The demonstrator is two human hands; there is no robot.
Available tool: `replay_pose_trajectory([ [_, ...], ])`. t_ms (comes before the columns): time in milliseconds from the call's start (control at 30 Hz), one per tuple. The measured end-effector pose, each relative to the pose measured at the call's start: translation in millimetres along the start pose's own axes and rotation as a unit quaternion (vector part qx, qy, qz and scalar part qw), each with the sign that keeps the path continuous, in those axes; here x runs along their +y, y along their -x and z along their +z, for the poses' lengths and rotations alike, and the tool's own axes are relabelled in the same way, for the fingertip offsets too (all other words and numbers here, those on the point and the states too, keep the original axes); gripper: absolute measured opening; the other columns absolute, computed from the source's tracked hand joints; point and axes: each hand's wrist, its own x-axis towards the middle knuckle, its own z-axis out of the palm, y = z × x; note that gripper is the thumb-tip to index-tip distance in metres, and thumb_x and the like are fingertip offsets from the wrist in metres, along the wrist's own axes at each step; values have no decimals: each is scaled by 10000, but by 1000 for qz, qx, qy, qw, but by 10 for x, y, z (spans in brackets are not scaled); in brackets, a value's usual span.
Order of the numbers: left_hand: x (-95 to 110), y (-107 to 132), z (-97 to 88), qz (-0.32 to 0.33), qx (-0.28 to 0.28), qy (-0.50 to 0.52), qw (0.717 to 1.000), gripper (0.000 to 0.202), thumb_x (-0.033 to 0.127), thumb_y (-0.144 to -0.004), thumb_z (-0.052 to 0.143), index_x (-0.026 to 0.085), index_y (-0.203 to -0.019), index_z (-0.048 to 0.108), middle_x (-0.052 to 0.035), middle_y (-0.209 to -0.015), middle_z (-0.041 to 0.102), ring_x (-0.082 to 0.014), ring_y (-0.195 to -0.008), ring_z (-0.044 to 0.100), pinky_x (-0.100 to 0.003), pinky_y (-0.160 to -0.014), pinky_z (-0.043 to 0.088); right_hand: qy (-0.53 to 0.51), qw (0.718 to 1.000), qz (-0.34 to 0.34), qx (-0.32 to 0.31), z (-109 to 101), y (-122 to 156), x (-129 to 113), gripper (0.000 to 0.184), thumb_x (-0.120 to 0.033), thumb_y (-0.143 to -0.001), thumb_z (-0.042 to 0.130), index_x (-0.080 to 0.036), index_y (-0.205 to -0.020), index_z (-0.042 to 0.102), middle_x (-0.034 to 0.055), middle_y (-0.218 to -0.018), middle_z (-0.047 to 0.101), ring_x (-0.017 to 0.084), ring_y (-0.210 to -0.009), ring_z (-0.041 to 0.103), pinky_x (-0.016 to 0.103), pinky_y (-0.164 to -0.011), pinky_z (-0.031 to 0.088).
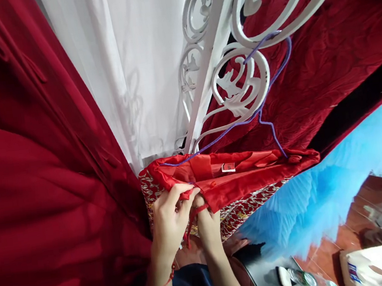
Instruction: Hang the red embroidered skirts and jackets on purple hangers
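Note:
A red skirt (240, 193) with a satin waistband and a silver and gold patterned outside hangs from a purple wire hanger (268, 90). Inside the waistband is a small label (228, 167) marked S. My left hand (169, 216) pinches the front edge of the waistband between thumb and fingers. Close beside it, my right hand (208, 227) is curled at the same edge, with its fingers partly hidden behind the fabric. A thin red cord (195, 213) runs across the right thumb and dangles between the hands.
The hanger hooks onto a white scrollwork metal frame (208, 56). Red drapes (41, 181) and a white curtain (145, 64) hang on the left. At right are a fluffy blue garment (304, 203), a dark table (259, 265) with a plastic bottle (302, 277), and a white bag (372, 267).

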Motion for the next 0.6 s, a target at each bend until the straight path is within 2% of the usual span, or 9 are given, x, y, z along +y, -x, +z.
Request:
replay_pose_trajectory([
  [133,51,-26,79,19,26,-3,999,44,201,-895,684,213,-931,660,5,-850,767,-111,-755,720,-164,-716,537,-33,999,24,27,59,65,-41,292,-450,-806,645,-166,-853,696,34,-786,686,192,-790,634,333,-788,533],
  [200,112,-25,89,16,28,-10,999,39,200,-891,688,214,-919,666,6,-847,771,-111,-743,721,-162,-698,536,-34,998,37,31,37,82,-88,286,-453,-793,658,-169,-812,684,19,-738,661,167,-716,598,300,-715,522],
  [300,197,-9,88,15,27,-19,999,26,197,-889,689,215,-892,671,12,-829,772,-105,-698,713,-162,-663,534,-51,994,92,17,-34,72,-164,286,-466,-776,674,-180,-773,655,-15,-646,601,123,-556,487,254,-540,452],
  [400,255,-2,89,16,42,-22,999,22,221,-888,695,214,-876,679,11,-811,770,-107,-677,712,-171,-663,545,-57,992,111,-1,-74,48,-135,272,-467,-790,654,-199,-743,629,-16,-626,594,126,-551,484,250,-531,440],
  [500,286,-28,93,-9,74,-10,997,74,272,-881,708,212,-852,678,10,-771,758,-112,-641,704,-187,-646,550,-49,994,100,-17,-77,98,132,291,-477,-792,640,-210,-686,599,-7,-621,606,142,-597,522,262,-588,467],
  [567,287,-60,96,-36,83,7,996,115,300,-878,712,209,-825,666,29,-669,713,-95,-539,654,-183,-576,524,-49,991,119,-29,-92,189,431,341,-519,-779,635,-216,-640,564,-26,-538,545,129,-518,470,255,-515,427],
  [600,282,-78,97,-48,87,17,995,132,312,-876,713,208,-814,660,41,-618,680,-86,-494,623,-179,-541,505,-46,989,135,-29,-108,243,592,390,-564,-774,616,-227,-597,529,-47,-458,464,120,-449,409,251,-452,377],
])
